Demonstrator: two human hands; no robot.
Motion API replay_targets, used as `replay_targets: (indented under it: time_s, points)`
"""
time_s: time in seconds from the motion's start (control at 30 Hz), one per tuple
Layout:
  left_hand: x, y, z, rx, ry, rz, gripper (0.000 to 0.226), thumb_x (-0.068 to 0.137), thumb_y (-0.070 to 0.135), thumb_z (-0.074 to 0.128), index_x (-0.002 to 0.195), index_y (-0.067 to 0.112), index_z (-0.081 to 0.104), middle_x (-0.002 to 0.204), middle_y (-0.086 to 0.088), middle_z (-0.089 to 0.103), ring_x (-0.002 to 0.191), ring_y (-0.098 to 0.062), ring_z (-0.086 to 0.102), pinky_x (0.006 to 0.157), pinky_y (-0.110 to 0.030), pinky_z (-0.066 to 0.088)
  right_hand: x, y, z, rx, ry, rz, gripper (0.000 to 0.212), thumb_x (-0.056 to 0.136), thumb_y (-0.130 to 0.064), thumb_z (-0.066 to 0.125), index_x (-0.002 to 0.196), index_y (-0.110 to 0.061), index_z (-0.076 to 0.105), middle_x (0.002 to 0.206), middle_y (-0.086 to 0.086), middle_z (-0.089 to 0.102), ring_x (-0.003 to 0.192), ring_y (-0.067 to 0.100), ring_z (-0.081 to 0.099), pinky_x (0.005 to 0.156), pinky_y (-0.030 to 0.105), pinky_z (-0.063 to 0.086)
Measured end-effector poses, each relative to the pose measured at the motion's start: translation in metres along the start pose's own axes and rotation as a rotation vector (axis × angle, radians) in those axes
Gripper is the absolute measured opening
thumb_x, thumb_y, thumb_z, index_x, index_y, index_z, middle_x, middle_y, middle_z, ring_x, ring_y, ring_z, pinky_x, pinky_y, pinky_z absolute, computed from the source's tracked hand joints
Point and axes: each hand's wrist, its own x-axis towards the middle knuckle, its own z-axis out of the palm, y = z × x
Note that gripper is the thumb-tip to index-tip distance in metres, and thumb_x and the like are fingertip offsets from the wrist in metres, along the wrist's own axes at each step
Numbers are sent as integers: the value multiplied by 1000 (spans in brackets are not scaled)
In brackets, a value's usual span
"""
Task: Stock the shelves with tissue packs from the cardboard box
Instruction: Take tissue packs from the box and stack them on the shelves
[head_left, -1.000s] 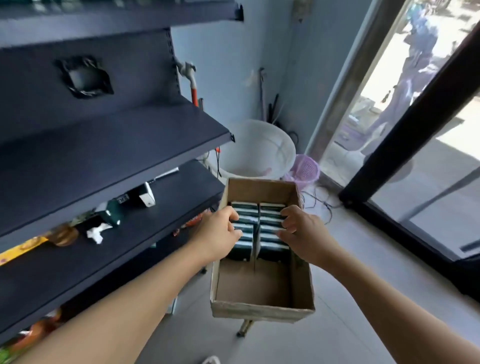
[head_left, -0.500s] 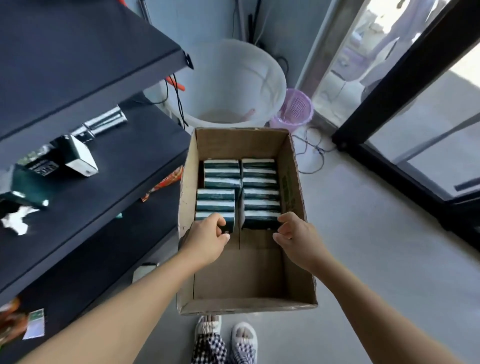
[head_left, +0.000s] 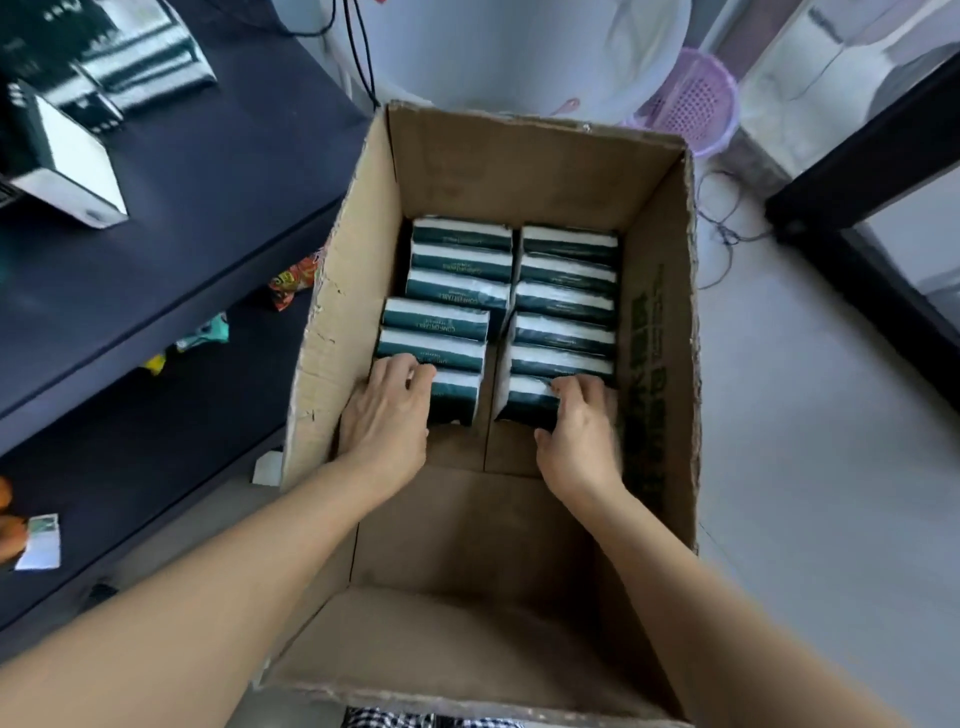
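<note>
Both hands have sunk deeper into the cardboard box (head_left: 660, 322) since the earlier frames, and the view has tipped further down, so that the box now fills the centre of the scene. Nearest the viewer, a strip of checked fabric (head_left: 415, 719) shows below the near wall of the box, and the near half of the box floor lies bare. Beyond it, the left hand (head_left: 387, 415) has its fingers (head_left: 410, 371) curled over the top of the nearest pack in the left row (head_left: 454, 397), while the right hand (head_left: 582, 431) has its fingers (head_left: 576, 387) curled over the nearest pack in the right row (head_left: 524, 402). Each hand thus grips one pack; neither pack appears lifted clear of its row yet. Farther in, the remaining tissue packs (head_left: 566, 301) stand on edge in two rows reaching toward the far wall of the box. To the left, the dark shelves (head_left: 208, 218) carry a few small items, among them a white-faced carton (head_left: 72, 171) on the upper tier. Farthest off stand a white tub (head_left: 519, 57) and a purple basket (head_left: 691, 104) on the floor. Judged from this arrangement, the step in hand is a two-handed pickup, with the lift and the carry left to a shelf not yet begun.
</note>
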Motion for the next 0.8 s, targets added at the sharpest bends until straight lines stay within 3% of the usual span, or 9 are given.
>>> replay_targets:
  time_s: [0.2, 0.33, 0.43, 0.6, 0.7, 0.8]
  points:
    - [14, 9, 7, 188, 70, -57, 46, 82, -3, 50, 124, 13, 42, 122, -7, 38, 115, -24, 37, 72, -29, 33, 12, 2, 24, -247, 214, 11, 42, 76, 6, 61, 113, -14, 56, 119, 10, 45, 109, 28, 38, 93, 37, 34]
    - [14, 9, 6, 200, 78, -20, 33, 87, 3, 49, 118, 14, 47, 121, -5, 45, 115, -23, 41, 76, -31, 36, 14, 3, 25, -263, 231, -5, 33, 75, 4, 63, 103, -12, 62, 113, 9, 47, 104, 27, 38, 88, 36, 32]
    - [8, 9, -6, 114, 93, -29, 28, 94, 17, 50, 121, 17, 45, 116, -1, 56, 108, -20, 50, 79, -31, 37, 8, 1, 9, -251, 219, -15, 32, 77, -3, 68, 107, -12, 62, 119, 7, 49, 111, 26, 39, 94, 37, 31]
    - [-14, 14, -61, -94, 174, 13, 32, 92, 31, 55, 121, 24, 46, 113, 4, 59, 103, -21, 56, 69, -31, 34, -15, -15, -49, -80, 163, -58, 32, 84, -13, 64, 115, -15, 55, 118, 3, 58, 111, 22, 50, 103, 36, 32]
    - [-30, 15, -110, -221, 193, 25, 31, 91, 35, 56, 120, 29, 48, 116, 8, 59, 102, -22, 58, 71, -31, 35, -37, -33, -95, 27, 190, -97, 31, 85, -19, 64, 114, -17, 53, 112, 3, 62, 104, 25, 56, 94, 39, 42]
    - [-48, 8, -164, -313, 179, 33, 27, 90, 36, 57, 116, 30, 53, 116, 7, 62, 103, -26, 58, 75, -33, 40, -61, -54, -147, 121, 224, -115, 30, 86, -23, 63, 114, -19, 52, 106, 2, 64, 95, 25, 58, 77, 33, 43]
